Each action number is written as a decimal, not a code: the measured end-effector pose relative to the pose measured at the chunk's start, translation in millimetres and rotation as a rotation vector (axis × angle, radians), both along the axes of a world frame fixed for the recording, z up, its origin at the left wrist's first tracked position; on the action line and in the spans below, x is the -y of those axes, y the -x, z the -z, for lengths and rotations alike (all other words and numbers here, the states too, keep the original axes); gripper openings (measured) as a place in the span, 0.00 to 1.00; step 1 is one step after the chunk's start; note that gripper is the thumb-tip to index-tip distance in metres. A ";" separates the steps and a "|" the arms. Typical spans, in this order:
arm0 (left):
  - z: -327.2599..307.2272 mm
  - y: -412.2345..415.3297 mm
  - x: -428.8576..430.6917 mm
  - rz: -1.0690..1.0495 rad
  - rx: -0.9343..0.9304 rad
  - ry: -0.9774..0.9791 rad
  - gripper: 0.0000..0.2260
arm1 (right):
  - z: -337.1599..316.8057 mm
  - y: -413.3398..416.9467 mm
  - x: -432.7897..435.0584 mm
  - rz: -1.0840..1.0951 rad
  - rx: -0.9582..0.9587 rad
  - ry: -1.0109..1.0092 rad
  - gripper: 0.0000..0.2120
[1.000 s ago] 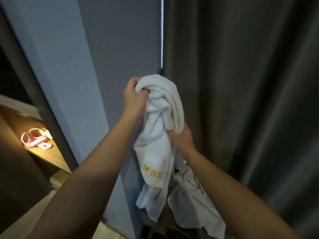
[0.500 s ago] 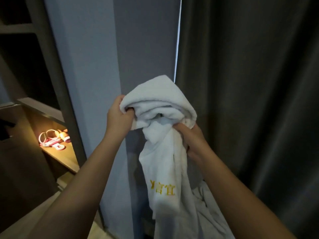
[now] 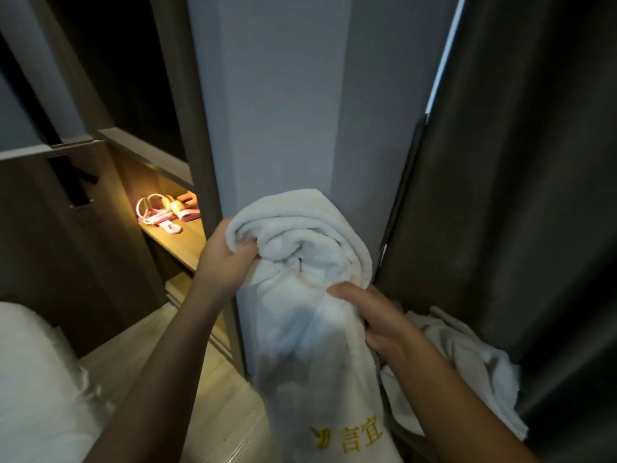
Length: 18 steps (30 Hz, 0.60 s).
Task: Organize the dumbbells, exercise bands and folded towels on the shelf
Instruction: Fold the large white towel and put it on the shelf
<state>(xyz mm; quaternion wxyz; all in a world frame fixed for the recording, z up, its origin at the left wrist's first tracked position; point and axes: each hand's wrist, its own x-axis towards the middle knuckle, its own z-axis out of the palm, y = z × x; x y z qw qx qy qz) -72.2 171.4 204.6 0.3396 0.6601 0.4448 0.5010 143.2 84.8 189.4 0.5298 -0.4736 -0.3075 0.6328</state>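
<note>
We note pink exercise bands [image 3: 157, 213] lying on the lit shelf [image 3: 182, 243] at far left. Our left hand [image 3: 223, 262] grips the bunched top of the white towel [image 3: 300, 329], which hangs in mid-air, and our right hand [image 3: 372, 317] pinches it lower down. A second towel [image 3: 467, 359] lies crumpled beside the curtain [image 3: 534, 195]. We judge folding to be in hand. The next move calls for squaring the edges before shelving.

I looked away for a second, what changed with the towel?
The towel has spread wider at its top as the hands drew apart; the view swung left toward the shelf. Left hand and right hand still grip it. The second towel and pink bands stayed put.
</note>
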 end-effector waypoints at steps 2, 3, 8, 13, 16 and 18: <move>7.2 21.9 -8.2 0.024 0.045 0.048 0.21 | 6.1 24.0 -10.0 -0.027 -0.026 0.029 0.15; 9.9 31.8 -11.2 0.023 0.063 0.066 0.22 | 9.9 35.9 -16.0 -0.039 -0.037 0.042 0.18; 20.1 87.8 -36.4 0.039 0.067 0.150 0.26 | 20.1 95.2 -45.3 -0.010 -0.061 0.101 0.14; 25.0 134.5 -58.3 0.086 0.070 0.176 0.38 | 25.3 139.4 -72.3 -0.002 -0.033 0.115 0.11; 29.5 156.2 -75.2 0.078 0.074 0.165 0.42 | 31.3 159.4 -94.0 -0.001 -0.024 0.129 0.13; 36.7 168.3 -85.3 0.067 0.091 0.161 0.40 | 34.5 171.6 -109.5 -0.011 -0.020 0.138 0.12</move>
